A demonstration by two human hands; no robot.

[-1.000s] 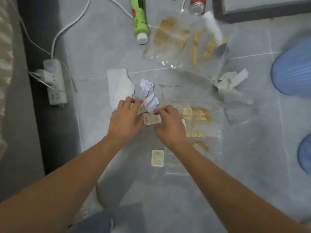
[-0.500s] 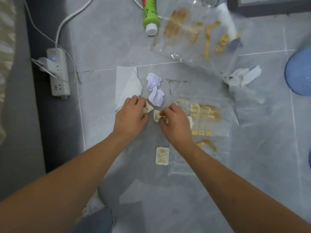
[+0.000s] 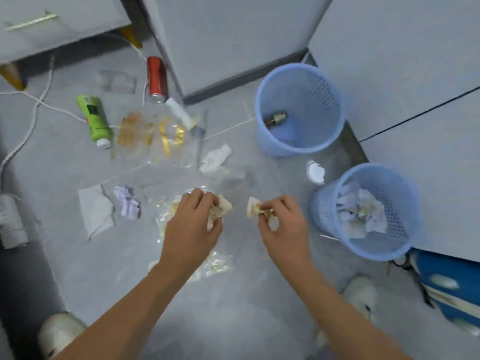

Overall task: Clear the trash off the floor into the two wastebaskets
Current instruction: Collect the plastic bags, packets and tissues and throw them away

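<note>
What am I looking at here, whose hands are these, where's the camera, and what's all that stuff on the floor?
There is no machine here. A person wears a camera on the head, so the single view looks down over their own two bare arms at a grey tiled floor.

The left hand grips a small crumpled cream wrapper. The right hand pinches another small wrapper.

To the right stand two blue mesh wastebaskets. The far wastebasket holds what looks like a small bottle; the near wastebasket holds crumpled paper.

Still lying on the floor: a green bottle, a red can, clear plastic bags with gold print, a white tissue, a purple paper wad and a flat white napkin. White cables run along the left.
</note>
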